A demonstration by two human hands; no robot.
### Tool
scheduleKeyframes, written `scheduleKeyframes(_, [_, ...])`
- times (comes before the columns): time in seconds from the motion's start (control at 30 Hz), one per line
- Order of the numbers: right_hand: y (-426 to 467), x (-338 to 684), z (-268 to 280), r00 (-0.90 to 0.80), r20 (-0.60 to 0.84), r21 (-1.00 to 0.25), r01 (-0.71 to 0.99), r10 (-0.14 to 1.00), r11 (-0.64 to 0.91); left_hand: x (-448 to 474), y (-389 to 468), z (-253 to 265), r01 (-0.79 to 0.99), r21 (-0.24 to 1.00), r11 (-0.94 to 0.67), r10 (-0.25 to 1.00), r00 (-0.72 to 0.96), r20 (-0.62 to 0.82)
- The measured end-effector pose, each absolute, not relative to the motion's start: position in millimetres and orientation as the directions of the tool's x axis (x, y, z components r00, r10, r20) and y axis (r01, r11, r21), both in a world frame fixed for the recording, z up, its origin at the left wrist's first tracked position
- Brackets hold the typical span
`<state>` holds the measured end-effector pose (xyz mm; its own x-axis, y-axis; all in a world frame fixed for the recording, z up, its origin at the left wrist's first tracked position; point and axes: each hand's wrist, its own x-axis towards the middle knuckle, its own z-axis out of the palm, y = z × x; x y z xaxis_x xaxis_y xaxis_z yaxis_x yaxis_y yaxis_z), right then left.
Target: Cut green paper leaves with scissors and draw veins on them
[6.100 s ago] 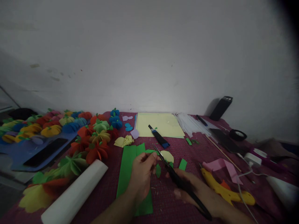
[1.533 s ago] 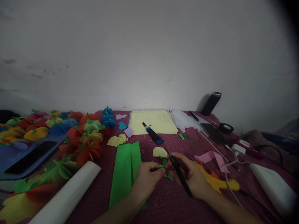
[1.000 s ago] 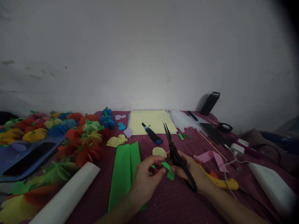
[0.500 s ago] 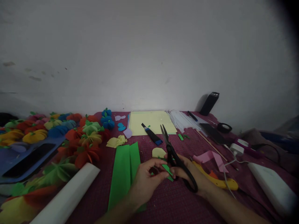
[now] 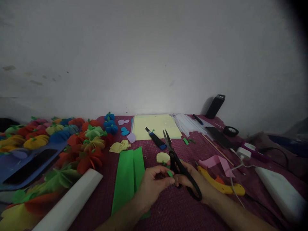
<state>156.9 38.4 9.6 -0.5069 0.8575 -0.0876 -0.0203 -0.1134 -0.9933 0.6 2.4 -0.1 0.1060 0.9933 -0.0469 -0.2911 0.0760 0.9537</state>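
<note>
My left hand point(image 5: 154, 184) pinches a small piece of green paper point(image 5: 170, 173) between thumb and fingers. Black-handled scissors point(image 5: 172, 154) sit in my right hand point(image 5: 192, 181), their blades slightly apart and pointing away from me. The fingertips of both hands meet around the green piece. Just beyond them lies a cream paper cutout point(image 5: 163, 157) with green scraps at its edge. Beside my left forearm are long folded green paper strips point(image 5: 126, 176).
Colourful paper pumpkins point(image 5: 89, 138) crowd the left, behind a white roll point(image 5: 72, 199). A cutter point(image 5: 156, 138) rests by cream sheets point(image 5: 154, 123). On the right are a yellow glue gun point(image 5: 221, 184), pink ribbon point(image 5: 216, 161), cables, black tape point(image 5: 231, 131) and a white box-shaped device point(image 5: 279, 189).
The green paper between my hands shows as a smaller piece, turned differently. The scissors have shifted slightly left and down at the tips, and their blades look a bit wider apart.
</note>
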Motion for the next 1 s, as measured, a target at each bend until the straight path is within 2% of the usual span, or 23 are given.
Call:
scheduleKeyframes(0.1, [41.5, 157.7, 4.3, -0.456, 0.029, -1.000, -0.009, 0.889, 0.028, -1.2, 4.2, -3.8, -0.165, 0.986, 0.039, 0.999, 0.022, -0.036])
scheduleKeyframes(0.33, [38.1, 162.2, -1.0, -0.371, 0.235, -0.968, -0.011, 0.898, 0.249, 0.2, 5.0, -7.9, -0.002, 0.999, -0.049, 0.998, 0.024, 0.049])
scheduleKeyframes(0.4, [36.8, 161.6, -0.9, -0.365, 0.256, -0.961, -0.001, 0.895, 0.275, 0.5, 4.2, -9.2, 0.056, 0.996, -0.066, 0.998, -0.002, 0.066])
scheduleKeyframes(0.57, [37.7, 159.6, 1.1, -0.368, 0.214, -0.973, -0.001, 0.905, 0.230, 0.4, 2.8, -10.3, 0.139, 0.987, -0.085, 0.996, -0.007, 0.087])
scheduleKeyframes(0.67, [39.3, 160.3, 4.7, -0.403, 0.180, -0.981, -0.012, 0.897, 0.191, 0.0, 2.9, -6.3, 0.080, 0.995, -0.053, 0.999, 0.002, 0.053])
scheduleKeyframes(0.77, [40.7, 162.4, 7.8, -0.439, 0.147, -0.989, -0.047, 0.886, 0.141, -1.7, 3.2, -1.1, -0.132, 0.989, 0.058, 0.997, 0.061, -0.051])
scheduleKeyframes(0.87, [41.5, 164.5, 7.5, -0.479, 0.146, -0.988, -0.114, 0.866, 0.103, -4.0, 3.1, 1.3, -0.322, 0.928, 0.190, 0.975, 0.172, -0.141])
scheduleKeyframes(1.0, [41.9, 165.7, 3.8, -0.497, 0.155, -0.984, -0.159, 0.854, 0.086, -6.0, 2.7, 0.0, -0.344, 0.904, 0.252, 0.949, 0.269, -0.162])
